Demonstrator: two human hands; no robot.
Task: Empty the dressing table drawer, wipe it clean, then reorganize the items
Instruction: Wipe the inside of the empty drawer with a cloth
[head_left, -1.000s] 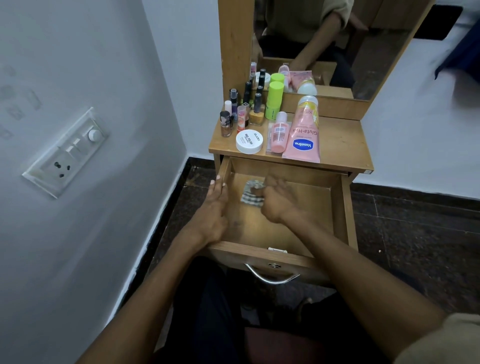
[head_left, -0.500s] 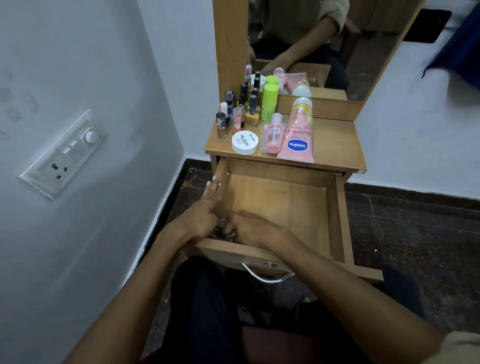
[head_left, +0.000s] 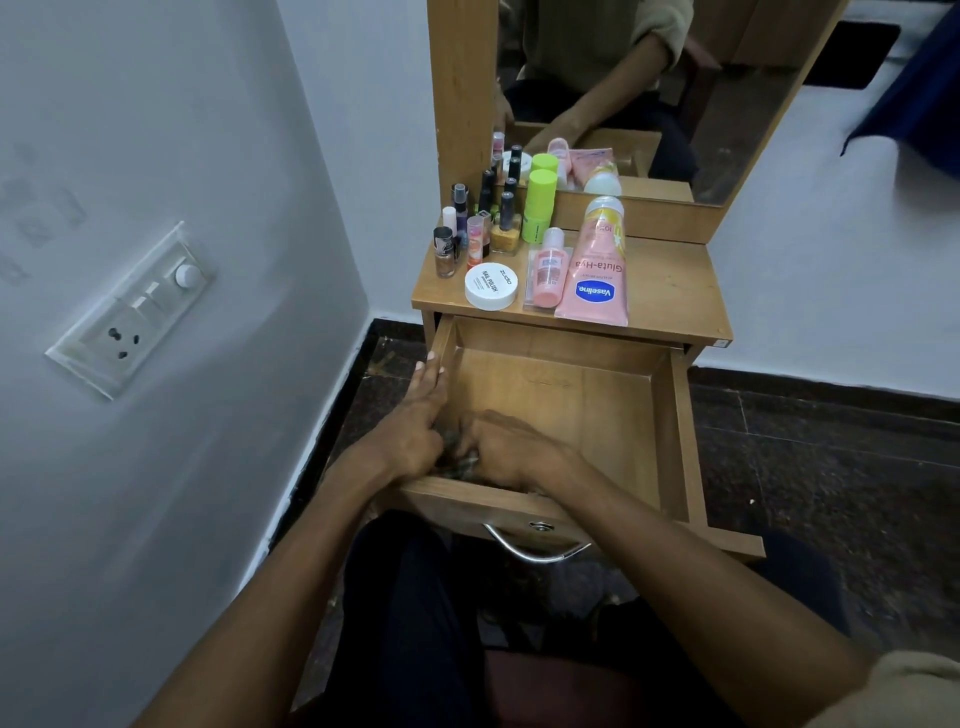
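Drawer was pulled out, cloth at its near-left corner. Right hand gripped the cloth w/ curled fingers; left hand lay along left wall, fingers straight, touching cloth. Bottles sat on bench.

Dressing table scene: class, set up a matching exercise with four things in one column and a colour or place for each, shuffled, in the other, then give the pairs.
Things:
1. Vaseline tube
2. round jar
3. tall capped bottle
4. cloth

Descriptions:
A. lime green
B. inside the drawer, between the hands
C. pink, lying flat
D. white lid

Pairs: 1-C, 2-D, 3-A, 4-B
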